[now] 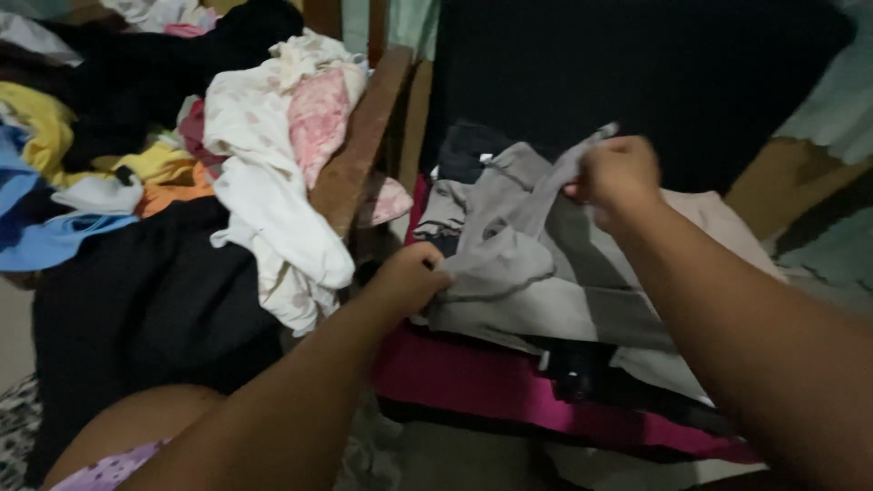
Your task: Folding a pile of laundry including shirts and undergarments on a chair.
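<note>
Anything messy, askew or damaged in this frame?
Yes. A heap of clothes spills unsorted over the wooden armrest, a white garment hanging off it. Both the left hand and right hand grip a rumpled grey garment. No visible damage.

From my head, the single camera looks steeply down and forward along both my forearms, close over my left hand (pixel 406 277) and right hand (pixel 617 171) at the grey garment (pixel 536 273), with the clothes pile (pixel 182 136) off left.

Two hands, left hand (pixel 407 277) and right hand (pixel 617 173), gripped one grey garment (pixel 536 273). Beneath it lay one magenta cloth (pixel 473 377); left of it, one white garment (pixel 273 200) and one blue cloth (pixel 36 236).
</note>
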